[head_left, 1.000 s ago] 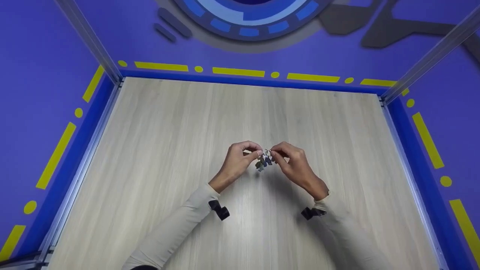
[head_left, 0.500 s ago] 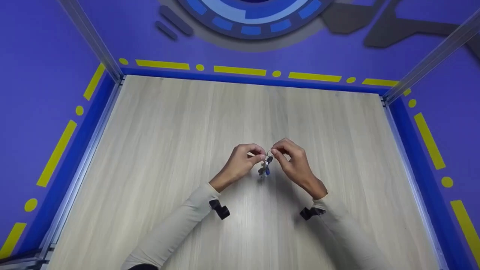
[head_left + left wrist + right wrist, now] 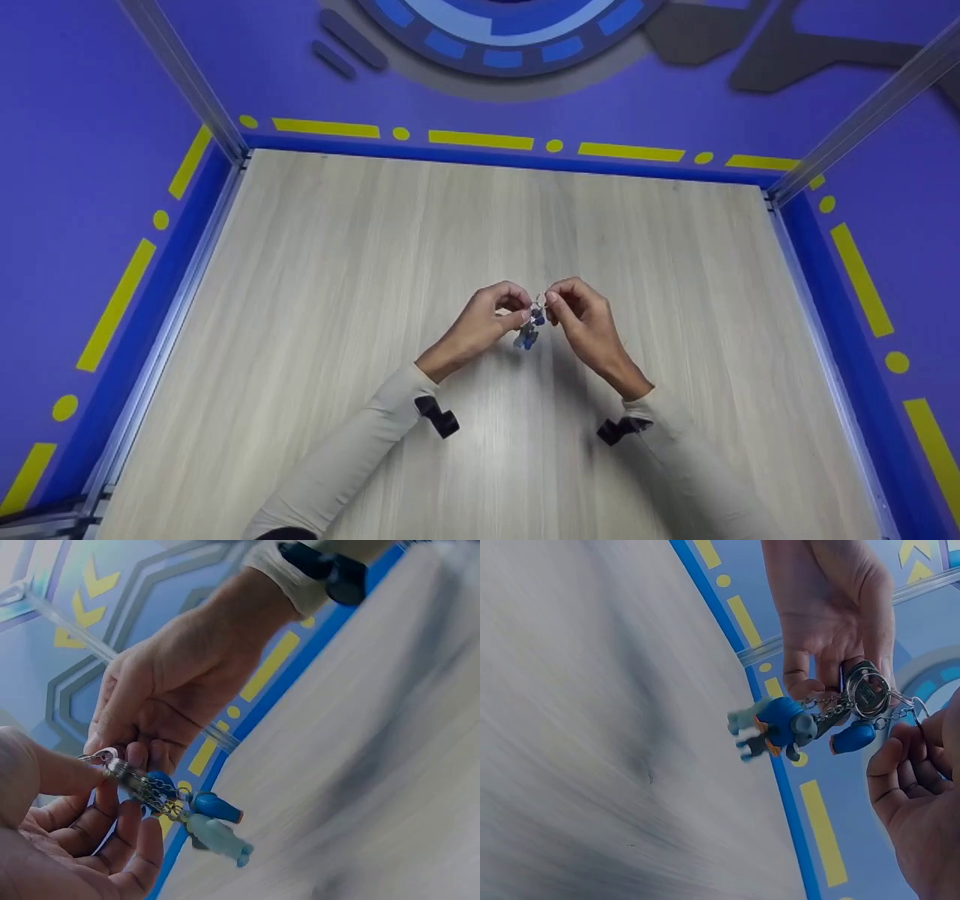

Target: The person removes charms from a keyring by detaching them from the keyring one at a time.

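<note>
Sleeved forearms (image 3: 352, 442) slant inward in the head view, converging on a keychain bunch (image 3: 529, 340) that hangs over the tabletop (image 3: 375, 247). Left hand (image 3: 484, 319) arches on the bunch's left, thumb and forefinger pinching its upper part; right hand (image 3: 589, 315) mirrors it on the other side, thumb against forefinger.

From the left wrist, the left thumb presses over the bunch while other fingers curl alongside — the right hand reaches in from beyond. Blue figure (image 3: 215, 806) and pale green figure (image 3: 217, 835) dangle at the bunch's free end.

From the right wrist, the left hand points downward onto the bunch, gripping beside its ring (image 3: 868, 694); opposite — bent fingers pinch a thin metal loop (image 3: 920, 709) joined to the bunch.
</note>
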A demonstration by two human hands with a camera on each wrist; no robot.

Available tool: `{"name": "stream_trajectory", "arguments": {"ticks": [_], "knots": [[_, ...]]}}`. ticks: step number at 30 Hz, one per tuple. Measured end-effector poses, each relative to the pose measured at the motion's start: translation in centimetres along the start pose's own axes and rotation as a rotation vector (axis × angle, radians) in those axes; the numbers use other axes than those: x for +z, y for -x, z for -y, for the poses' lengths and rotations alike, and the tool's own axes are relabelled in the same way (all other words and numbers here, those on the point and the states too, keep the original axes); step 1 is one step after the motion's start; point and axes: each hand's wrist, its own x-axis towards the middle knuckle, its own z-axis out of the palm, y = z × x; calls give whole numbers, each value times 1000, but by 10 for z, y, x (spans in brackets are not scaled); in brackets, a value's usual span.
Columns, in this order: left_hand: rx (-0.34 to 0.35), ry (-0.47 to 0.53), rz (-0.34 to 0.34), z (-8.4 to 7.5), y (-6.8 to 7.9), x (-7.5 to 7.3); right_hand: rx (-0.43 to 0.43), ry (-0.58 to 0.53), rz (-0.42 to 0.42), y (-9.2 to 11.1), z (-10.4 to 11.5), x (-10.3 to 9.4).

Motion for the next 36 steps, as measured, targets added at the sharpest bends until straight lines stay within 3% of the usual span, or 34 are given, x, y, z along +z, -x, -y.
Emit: {"name": "stream_trajectory", "arguments": {"ticks": [7, 14, 19, 22, 30, 36], "knots": [[-85, 199, 10, 1, 1, -2, 23, -6, 12, 0, 2, -1], [-75, 121, -66, -1, 2, -1, 14, 57, 40, -1, 3, -6], [-73, 159, -114, -1, 3, -1, 15, 55, 70, -2, 6, -10], [-71, 170, -128, -3, 3, -1, -30, 53, 85, -3, 6, -12], [-21, 91, -137, -3, 3, 0, -257, 121, 102, -4, 0, -13], [4, 54, -123, -2, 4, 0, -242, 125, 119, -5, -1, -18]]}}
